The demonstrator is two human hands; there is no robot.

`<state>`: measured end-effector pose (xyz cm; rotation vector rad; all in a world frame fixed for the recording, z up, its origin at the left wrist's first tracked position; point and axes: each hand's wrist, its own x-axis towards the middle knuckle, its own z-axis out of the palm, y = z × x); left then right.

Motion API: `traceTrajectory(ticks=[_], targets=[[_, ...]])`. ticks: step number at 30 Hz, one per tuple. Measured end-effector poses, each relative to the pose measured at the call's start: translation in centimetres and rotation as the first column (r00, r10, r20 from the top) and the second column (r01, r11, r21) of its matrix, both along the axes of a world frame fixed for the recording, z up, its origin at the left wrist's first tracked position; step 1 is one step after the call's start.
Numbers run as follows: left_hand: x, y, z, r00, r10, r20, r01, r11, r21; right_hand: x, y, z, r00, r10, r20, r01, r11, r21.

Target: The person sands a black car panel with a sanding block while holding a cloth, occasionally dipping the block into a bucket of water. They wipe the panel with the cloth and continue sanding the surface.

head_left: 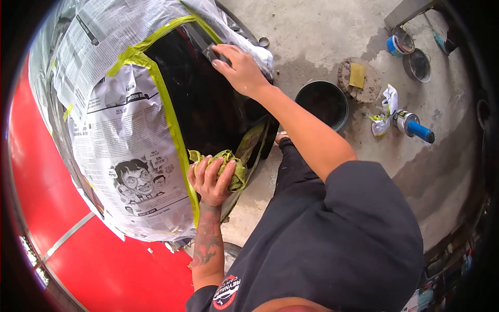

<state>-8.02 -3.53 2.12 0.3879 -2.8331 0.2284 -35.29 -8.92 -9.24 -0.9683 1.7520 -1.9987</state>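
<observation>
The right hand (241, 70) reaches up and away from the body to the upper part of a glossy black panel (208, 109). Its fingers (221, 54) lie close together and nearly flat, pinning a small dark sheet (210, 51) against the panel. Only the sheet's edge shows past the fingertips, and what it is made of cannot be told.

Lower down, at the bottom edge of the same panel, the left hand (210, 179) grips a crumpled green cloth (233, 167). The fingers curl over the top of the cloth, and it bulges out to the right of them, touching the panel's lower rim.

Newspaper (125, 151) covers the bodywork left of the panel, edged with yellow tape (174, 130) that runs along the black surface. Bare red bodywork (93, 260) shows below the paper.

On the concrete floor (312, 36), a black bucket (323, 104) stands just beside the right forearm. Farther right lie a yellow sponge (357, 75) on a round block, a can with a blue cap (414, 126) and a metal bowl (417, 65), all well apart from both hands.
</observation>
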Motion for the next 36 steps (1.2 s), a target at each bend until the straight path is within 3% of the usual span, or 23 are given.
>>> traceTrajectory(ticks=[3, 6, 13, 16, 21, 29, 36], targets=[[-0.1, 0.0, 0.1, 1.000, -0.004, -0.003, 0.004, 1.000, 0.000, -1.3, -1.6, 0.6, 0.999, 0.031, 0.028, -0.032, 0.999, 0.006], [-0.1, 0.1, -0.1, 1.000, -0.005, -0.009, 0.005, 1.000, -0.006, -4.6, -7.9, 0.8, 1.000, 0.003, -0.031, -0.003, 1.000, 0.007], [0.0, -0.1, -0.1, 1.000, -0.010, -0.008, 0.010, 1.000, -0.006, -1.7, -4.0, -0.4, 0.997, -0.032, 0.068, 0.033, 0.999, -0.014], [0.1, 0.1, 0.2, 1.000, -0.002, 0.010, 0.002, 1.000, 0.004, -3.9, -7.1, 0.9, 1.000, -0.026, 0.011, 0.026, 1.000, -0.018], [-0.2, 0.1, 0.3, 1.000, -0.003, 0.013, 0.003, 1.000, -0.004, -6.2, -10.1, 1.4, 1.000, 0.000, -0.009, 0.002, 0.973, 0.229], [0.0, -0.1, 0.1, 1.000, -0.011, 0.007, 0.011, 1.000, -0.009, -1.6, -3.2, -1.0, 0.994, -0.050, 0.102, 0.040, 0.994, 0.106], [-0.2, 0.1, 0.3, 1.000, -0.001, 0.027, 0.001, 1.000, -0.006, -6.2, -9.6, 1.1, 0.998, 0.020, 0.065, -0.027, 0.993, 0.114]])
